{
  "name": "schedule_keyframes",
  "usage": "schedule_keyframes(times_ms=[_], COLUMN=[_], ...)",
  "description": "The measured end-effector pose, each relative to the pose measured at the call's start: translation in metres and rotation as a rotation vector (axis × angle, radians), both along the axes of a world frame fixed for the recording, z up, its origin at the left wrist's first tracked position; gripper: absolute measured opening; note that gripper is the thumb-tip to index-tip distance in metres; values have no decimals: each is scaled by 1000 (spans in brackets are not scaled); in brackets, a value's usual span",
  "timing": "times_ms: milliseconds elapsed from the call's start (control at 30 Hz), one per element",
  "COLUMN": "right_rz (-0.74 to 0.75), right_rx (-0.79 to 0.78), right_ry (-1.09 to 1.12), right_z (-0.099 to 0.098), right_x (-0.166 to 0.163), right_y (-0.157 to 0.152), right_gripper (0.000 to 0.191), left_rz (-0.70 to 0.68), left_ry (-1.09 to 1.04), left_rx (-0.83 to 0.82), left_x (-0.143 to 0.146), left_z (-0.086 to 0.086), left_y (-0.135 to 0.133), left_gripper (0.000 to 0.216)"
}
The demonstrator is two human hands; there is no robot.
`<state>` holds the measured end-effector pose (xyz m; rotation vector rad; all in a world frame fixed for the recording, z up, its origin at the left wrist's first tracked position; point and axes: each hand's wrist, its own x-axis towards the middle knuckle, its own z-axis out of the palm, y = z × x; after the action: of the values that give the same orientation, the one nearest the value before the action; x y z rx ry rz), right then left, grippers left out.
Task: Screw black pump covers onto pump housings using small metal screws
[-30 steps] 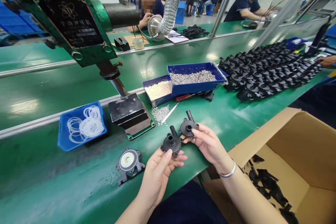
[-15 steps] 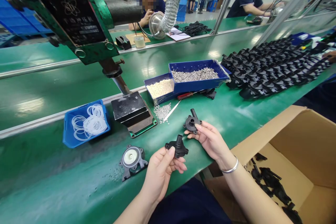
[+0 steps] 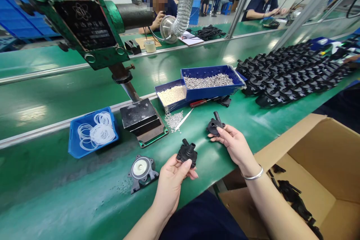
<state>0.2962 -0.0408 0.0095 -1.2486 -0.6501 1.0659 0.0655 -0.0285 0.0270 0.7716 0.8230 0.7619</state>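
Between thumb and fingers, my left hand (image 3: 176,176) grips a black plastic pump cover (image 3: 188,153) with its spouts turned up. My right hand (image 3: 234,144) pinches a second black pump cover (image 3: 214,126) by its near edge; its side tube points up and away. Both covers are above the green bench, apart from each other. Left of my left hand lies a black pump housing (image 3: 152,163) with a round white disc (image 3: 141,167) in its middle.
A green hand press (image 3: 142,116) stands at left beside a blue bin of clear rings (image 3: 69,138). Behind are blue trays (image 3: 206,92) of screws and pale bits, small loose rings (image 3: 173,120) and a red screwdriver (image 3: 198,103). Rows of black pumps (image 3: 292,75) and a cardboard box (image 3: 332,157) are at right.
My right hand has moved right with its pump cover, widening the gap between the hands. The cover in my left hand has been turned, so both its spouts now show.
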Motion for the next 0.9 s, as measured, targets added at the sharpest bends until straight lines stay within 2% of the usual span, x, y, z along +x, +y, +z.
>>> schedule_keyframes(times_ms=[333,567,700,767,833,900], right_rz=[29,101,132,137,69,-63], right_rx=[9,-92,-152,-200,-251,-261], right_ry=[-50,-264,-365,-491,-780,-1112], right_z=[-2,-8,-4,1,8,18], right_x=[2,7,13,17,18,17], right_y=[-2,-1,0,-2,-7,-13], right_gripper=[28,34,37,35,33,31], left_rz=[12,12,25,30,20,-3], left_ry=[-88,-123,-128,-133,-138,-144], left_rx=[-2,-39,-46,-49,-64,-87], left_x=[0,1,3,3,3,2], left_z=[-4,-3,0,2,4,6], left_y=[0,0,-1,-1,-1,1], left_gripper=[21,27,27,27,27,28])
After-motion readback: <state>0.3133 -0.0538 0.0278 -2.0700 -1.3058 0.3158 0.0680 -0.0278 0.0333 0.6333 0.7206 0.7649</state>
